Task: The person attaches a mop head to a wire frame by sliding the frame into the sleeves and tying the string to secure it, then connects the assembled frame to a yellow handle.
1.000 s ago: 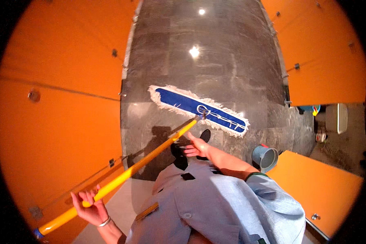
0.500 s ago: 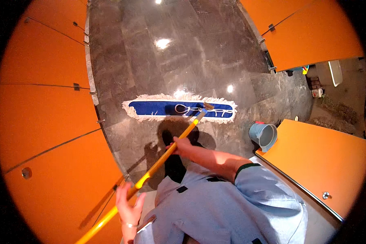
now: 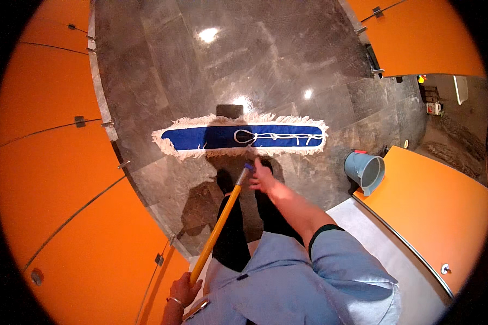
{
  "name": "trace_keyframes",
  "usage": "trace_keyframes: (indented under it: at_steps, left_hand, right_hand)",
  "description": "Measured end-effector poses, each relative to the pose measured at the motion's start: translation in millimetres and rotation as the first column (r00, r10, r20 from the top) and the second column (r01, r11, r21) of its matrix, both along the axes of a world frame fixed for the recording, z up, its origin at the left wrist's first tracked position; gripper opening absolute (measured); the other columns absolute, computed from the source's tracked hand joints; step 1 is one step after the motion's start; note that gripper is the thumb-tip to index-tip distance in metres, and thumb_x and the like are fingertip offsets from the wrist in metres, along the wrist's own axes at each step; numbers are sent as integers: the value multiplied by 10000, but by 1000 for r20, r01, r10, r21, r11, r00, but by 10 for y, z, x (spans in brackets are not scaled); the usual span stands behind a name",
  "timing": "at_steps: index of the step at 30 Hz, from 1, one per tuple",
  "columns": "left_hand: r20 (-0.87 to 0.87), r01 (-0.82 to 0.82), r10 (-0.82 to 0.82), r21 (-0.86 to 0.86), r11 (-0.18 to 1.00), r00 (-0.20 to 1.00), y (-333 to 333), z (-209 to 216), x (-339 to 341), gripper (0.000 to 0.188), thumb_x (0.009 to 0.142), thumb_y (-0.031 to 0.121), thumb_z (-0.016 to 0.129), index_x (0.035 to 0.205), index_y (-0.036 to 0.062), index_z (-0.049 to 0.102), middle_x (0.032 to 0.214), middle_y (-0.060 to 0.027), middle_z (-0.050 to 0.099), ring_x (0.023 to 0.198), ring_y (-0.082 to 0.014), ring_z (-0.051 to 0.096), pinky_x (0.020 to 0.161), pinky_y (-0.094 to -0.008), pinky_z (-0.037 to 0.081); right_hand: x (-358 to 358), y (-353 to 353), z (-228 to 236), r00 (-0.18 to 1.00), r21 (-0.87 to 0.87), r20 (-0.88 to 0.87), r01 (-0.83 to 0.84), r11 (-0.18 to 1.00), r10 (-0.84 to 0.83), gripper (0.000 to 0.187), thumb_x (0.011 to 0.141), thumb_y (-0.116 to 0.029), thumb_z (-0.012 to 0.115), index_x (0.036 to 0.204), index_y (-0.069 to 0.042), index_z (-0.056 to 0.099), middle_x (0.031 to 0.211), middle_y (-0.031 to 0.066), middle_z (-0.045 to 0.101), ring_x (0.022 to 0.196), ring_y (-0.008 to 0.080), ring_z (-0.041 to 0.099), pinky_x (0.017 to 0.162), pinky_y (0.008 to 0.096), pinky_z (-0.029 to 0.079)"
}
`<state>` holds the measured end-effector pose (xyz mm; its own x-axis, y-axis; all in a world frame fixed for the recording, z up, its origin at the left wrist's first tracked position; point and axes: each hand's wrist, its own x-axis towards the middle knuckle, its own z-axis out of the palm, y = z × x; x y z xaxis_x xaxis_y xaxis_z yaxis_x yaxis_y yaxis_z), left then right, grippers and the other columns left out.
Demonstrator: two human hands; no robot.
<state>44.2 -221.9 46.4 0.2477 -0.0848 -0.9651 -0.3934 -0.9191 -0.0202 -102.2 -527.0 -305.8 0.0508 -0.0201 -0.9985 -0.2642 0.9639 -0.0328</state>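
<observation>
A long flat dust mop head point(image 3: 192, 138), blue with white fringe and white ties, lies crosswise on the floor in front of my feet. The yellow mop handle point(image 3: 217, 233) slants from lower left up to it, its metal end with a blue collar by the head's near edge. Whether the two are joined cannot be made out. My left hand point(image 3: 184, 290), a bracelet at the wrist, is wrapped round the upper part of the handle. Beside the collar, my right hand point(image 3: 262, 176) has its fingers apart and does not grip the handle.
Orange locker-like doors point(image 3: 54, 179) line the left side, with more orange panels point(image 3: 417, 38) at the upper right. A grey-blue bucket point(image 3: 365, 172) stands by the near orange door point(image 3: 428, 211) on the right. The grey tiled floor point(image 3: 162, 70) shows bright reflections.
The handle's lower end has moved left and toward me. My left hand has closed round the handle; my right hand has left the shaft and moved forward beside the collar.
</observation>
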Motion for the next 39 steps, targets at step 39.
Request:
trace_keyframes:
  at_steps: [39]
  left_hand:
    - [182, 52, -16, -193, 980, 983, -199, -2860, 715, 371, 819, 236, 664, 1125, 45, 577, 876, -177, 614, 798, -352, 602, 674, -427, 485]
  right_hand:
    - [396, -132, -3551, 988, -220, -148, -69, 973, 37, 336, 875, -118, 616, 1117, 80, 496, 896, 147, 613, 727, 238, 639, 615, 381, 576]
